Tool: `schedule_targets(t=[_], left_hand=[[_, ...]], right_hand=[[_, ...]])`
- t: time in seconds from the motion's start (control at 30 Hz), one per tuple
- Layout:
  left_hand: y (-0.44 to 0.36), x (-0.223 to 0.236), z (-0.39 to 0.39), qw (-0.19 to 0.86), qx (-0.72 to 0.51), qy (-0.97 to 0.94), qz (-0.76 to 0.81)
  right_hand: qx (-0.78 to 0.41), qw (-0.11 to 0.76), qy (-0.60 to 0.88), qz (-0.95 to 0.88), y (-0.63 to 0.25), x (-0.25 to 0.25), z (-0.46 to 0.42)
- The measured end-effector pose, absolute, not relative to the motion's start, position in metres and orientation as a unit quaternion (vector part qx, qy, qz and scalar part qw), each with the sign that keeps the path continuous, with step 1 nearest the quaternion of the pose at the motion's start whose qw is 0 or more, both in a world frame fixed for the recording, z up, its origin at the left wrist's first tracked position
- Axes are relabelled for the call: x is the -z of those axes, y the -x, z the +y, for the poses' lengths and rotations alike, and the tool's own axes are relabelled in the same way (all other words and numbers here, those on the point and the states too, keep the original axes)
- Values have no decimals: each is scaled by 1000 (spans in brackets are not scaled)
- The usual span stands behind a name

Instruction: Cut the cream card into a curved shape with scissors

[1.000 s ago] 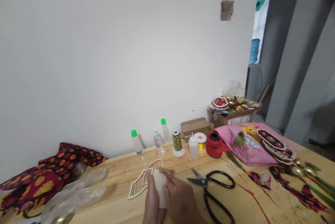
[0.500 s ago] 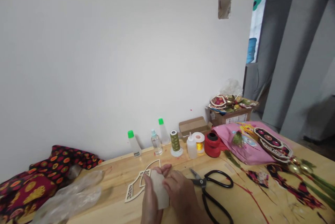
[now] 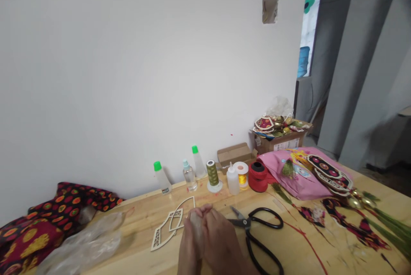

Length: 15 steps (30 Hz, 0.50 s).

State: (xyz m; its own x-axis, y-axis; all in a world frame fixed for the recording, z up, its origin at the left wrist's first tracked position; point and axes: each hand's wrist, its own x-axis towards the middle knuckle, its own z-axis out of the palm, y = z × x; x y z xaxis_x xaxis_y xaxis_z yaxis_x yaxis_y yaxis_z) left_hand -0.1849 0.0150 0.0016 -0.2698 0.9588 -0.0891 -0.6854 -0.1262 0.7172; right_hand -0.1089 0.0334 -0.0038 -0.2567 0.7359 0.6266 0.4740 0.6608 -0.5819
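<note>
Both hands are close together over the front of the table, around a pale whitish piece (image 3: 197, 228) whose material I cannot make out. My left hand (image 3: 187, 243) wraps its left side. My right hand (image 3: 220, 238) is closed against its right side, and the fingers hide much of it. Just left of the hands lie thin cut-out wooden frames (image 3: 167, 230), one fan-shaped with lattice corners. Close to my right hand rest black-handled scissors (image 3: 246, 223), blades apart.
Along the wall stand green-capped bottles (image 3: 162, 178), a clear bottle (image 3: 190, 177), green thread (image 3: 212, 175), a white squeeze bottle (image 3: 233, 181), yellow thread (image 3: 242, 179) and red cord (image 3: 257, 179). Patterned cloth (image 3: 48, 223) and plastic film (image 3: 83, 245) lie left; a pink bag (image 3: 289, 170) lies right.
My hands have closed further around the pale piece, and my right hand now covers more of it. The view has shifted slightly; the table things lie as before.
</note>
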Motion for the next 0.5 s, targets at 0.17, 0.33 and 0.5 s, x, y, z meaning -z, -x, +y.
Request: schedule_targets(t=[0.17, 0.33, 0.5], left_hand=[[192, -6, 17, 585, -755, -158, 250], [197, -8, 13, 555, -774, -195, 235], [200, -13, 11, 541, -793, -164, 227]], right_hand=[[-108, 420, 500, -750, 100, 11, 49], [-79, 439, 525, -724, 83, 10, 53], [-116, 338, 517, -778, 35, 0, 30]])
